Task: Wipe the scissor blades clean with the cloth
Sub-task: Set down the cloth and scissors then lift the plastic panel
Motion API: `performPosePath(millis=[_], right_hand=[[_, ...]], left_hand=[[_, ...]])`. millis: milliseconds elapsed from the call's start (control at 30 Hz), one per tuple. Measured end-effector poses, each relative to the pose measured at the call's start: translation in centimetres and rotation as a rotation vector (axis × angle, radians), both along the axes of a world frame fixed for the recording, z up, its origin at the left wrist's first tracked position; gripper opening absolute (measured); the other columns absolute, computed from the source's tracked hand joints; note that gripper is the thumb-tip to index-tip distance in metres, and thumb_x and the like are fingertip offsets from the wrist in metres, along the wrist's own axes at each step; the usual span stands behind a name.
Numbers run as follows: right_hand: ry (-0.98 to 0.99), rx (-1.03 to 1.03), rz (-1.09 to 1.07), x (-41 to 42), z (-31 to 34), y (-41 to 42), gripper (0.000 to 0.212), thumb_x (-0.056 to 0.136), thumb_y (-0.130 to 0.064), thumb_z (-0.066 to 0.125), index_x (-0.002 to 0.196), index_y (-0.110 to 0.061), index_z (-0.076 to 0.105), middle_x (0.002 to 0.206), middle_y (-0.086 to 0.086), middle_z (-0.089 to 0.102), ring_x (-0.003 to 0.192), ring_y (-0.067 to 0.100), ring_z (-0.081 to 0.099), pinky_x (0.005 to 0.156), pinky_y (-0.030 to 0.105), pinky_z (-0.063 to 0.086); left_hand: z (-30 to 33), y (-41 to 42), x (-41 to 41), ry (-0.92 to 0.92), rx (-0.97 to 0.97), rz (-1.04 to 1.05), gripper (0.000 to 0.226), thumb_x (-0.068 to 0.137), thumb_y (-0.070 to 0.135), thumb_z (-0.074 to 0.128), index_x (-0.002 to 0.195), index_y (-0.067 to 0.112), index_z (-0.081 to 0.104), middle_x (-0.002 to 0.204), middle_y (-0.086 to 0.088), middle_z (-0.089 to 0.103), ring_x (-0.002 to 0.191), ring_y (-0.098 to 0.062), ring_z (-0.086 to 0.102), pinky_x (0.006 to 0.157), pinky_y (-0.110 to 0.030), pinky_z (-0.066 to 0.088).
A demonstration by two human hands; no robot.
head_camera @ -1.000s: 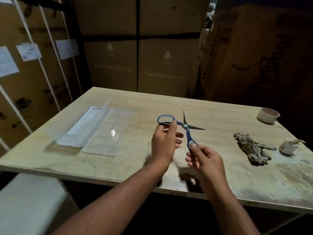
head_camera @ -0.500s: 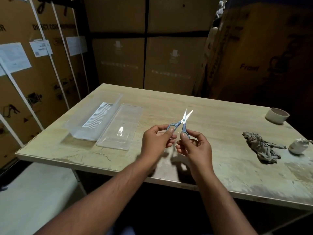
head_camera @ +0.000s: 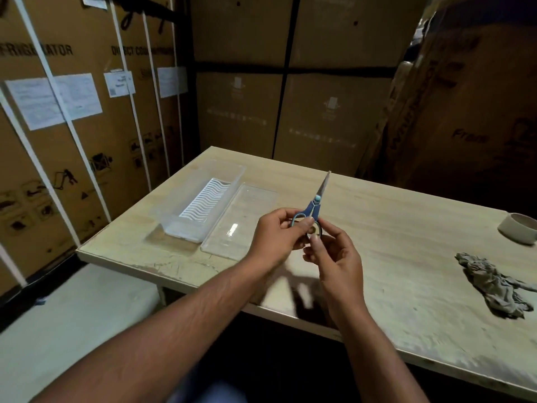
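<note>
Stacked cardboard cartons (head_camera: 290,91) fill the background, several strapped with white bands and bearing paper labels at the upper left of the frame. One pale wooden tabletop (head_camera: 406,257) runs from centre to lower right. On it, left of centre, lies one clear plastic case (head_camera: 200,205) with a white ribbed insert, and just beside it one flat clear lid (head_camera: 241,219). One crumpled grey cloth (head_camera: 494,283) lies at the right edge of the frame, well apart from the hands. One small round cup (head_camera: 518,228) sits above the cloth, partly cut off by the frame edge. Two hands are raised at centre. The left hand (head_camera: 276,237) pinches one blue handle loop; the right hand (head_camera: 337,257) grips the other loop. One pair of scissors (head_camera: 315,205) is held between them, blades together, pointing up and slightly to the right.
</note>
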State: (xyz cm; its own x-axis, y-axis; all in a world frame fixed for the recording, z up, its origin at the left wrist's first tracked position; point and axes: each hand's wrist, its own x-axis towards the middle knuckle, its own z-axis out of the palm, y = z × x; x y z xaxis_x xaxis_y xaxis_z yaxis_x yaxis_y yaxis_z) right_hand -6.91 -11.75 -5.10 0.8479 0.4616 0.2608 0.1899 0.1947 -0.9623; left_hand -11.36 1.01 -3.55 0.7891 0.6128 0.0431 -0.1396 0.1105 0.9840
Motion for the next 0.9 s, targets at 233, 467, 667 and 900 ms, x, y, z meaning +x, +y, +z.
performPosePath(millis=[233,467,667,900], right_hand=[[-0.020,-0.068,0.034,0.5,-0.1,1.8,0.024,0.102,-0.020,0.071,0.119,-0.036,0.071,0.106,0.000,0.078,0.093,0.021,0.074,0.070,0.026,0.060],[-0.100,-0.300,0.042,2.1,-2.2,2.9,0.017,0.100,-0.023,0.072,0.106,-0.039,0.074,0.101,-0.013,0.080,0.100,0.004,0.075,0.095,0.046,0.063],[-0.164,-0.366,0.110,2.0,-2.3,3.5,0.015,0.100,-0.023,0.071,0.104,-0.037,0.077,0.100,-0.017,0.080,0.098,-0.001,0.073,0.089,0.036,0.061],[-0.615,-0.656,0.184,0.3,-1.3,4.7,0.024,0.096,-0.050,0.070,0.118,-0.041,0.073,0.115,-0.023,0.067,0.101,-0.001,0.064,0.086,0.030,0.056]], left_hand=[[5.1,12.2,-3.2,0.180,0.226,0.270,0.017,0.098,0.012,0.075,0.111,0.003,0.076,0.097,-0.016,0.076,0.082,-0.020,0.071,0.069,-0.025,0.063],[3.7,20.5,-4.2,0.716,0.545,0.344,0.022,0.090,0.022,0.084,0.099,0.004,0.076,0.095,-0.014,0.077,0.087,-0.027,0.079,0.085,-0.045,0.067],[1.5,21.9,-3.3,0.969,0.871,0.285,0.033,0.086,0.036,0.088,0.090,0.004,0.079,0.088,-0.015,0.080,0.085,-0.033,0.078,0.077,-0.046,0.064],[2.5,20.2,-3.4,1.105,1.246,0.241,0.030,0.092,0.041,0.079,0.098,0.013,0.075,0.088,-0.006,0.073,0.081,-0.027,0.071,0.072,-0.037,0.062]])
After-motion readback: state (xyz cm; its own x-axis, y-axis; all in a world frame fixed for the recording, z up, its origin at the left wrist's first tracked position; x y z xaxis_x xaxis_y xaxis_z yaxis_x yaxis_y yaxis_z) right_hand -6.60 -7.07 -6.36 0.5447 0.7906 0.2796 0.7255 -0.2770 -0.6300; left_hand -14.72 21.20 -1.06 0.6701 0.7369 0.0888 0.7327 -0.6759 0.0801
